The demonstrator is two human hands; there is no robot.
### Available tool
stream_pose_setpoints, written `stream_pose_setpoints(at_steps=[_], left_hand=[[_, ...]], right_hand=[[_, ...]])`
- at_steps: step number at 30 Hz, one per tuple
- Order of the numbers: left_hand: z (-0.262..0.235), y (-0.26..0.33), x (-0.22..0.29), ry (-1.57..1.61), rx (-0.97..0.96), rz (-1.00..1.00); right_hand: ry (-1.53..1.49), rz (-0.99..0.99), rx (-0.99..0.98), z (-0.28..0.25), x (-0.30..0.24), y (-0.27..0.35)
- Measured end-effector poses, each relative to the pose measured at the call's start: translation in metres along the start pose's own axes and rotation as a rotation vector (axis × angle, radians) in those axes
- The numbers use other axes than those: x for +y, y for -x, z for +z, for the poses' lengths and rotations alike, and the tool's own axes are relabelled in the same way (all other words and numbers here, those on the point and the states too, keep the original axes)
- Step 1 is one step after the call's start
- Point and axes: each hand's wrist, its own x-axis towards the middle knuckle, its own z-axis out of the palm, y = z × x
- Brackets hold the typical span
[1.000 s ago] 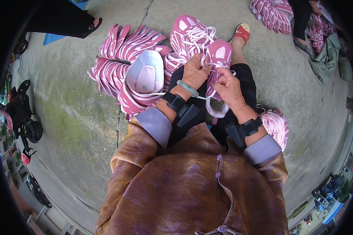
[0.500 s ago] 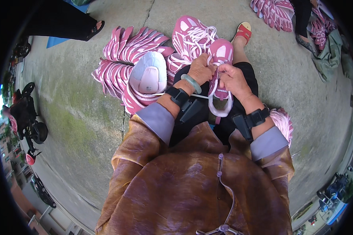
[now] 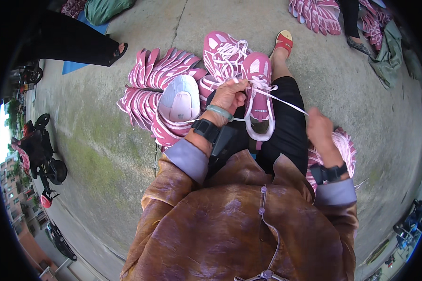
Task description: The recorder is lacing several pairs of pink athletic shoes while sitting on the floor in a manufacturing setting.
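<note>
A pink and white shoe upper [image 3: 256,68], without a sole, lies across my lap with its toe pointing away from me and its heel collar near me. My left hand [image 3: 227,99] is closed at the left edge of its lace holes, pinching white lace between thumb and finger. My right hand [image 3: 320,126] is closed and drawn out to the right, slightly blurred. From the shoe to that hand a white shoelace [image 3: 286,102] runs taut. Touching the upper on its left is another laced pink upper [image 3: 218,47] with loops of lace on top.
Left of my lap lies a fanned stack of pink uppers [image 3: 140,105], with a pale-lined opening [image 3: 182,100] facing up. More pink pieces [image 3: 344,145] lie by my right forearm. Another person's black-trousered leg [image 3: 75,40] stands at far left; a green cloth [image 3: 388,56] is at far right.
My right hand has moved from the shoe out to the right and toward me, pulling a lace straight. My left hand has shifted slightly left and stays beside the lace holes.
</note>
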Motion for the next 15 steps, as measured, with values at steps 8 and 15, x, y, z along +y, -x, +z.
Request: stream_pose_setpoints(at_steps=[8, 15], left_hand=[[-0.014, 0.003, 0.017, 0.031, 0.244, 0.180], [-0.010, 0.011, 0.019, -0.283, 0.455, 0.517]], right_hand=[[0.234, 0.516, -0.112, 0.021, 0.195, 0.136], [0.003, -0.056, 0.171, 0.013, 0.042, 0.021]])
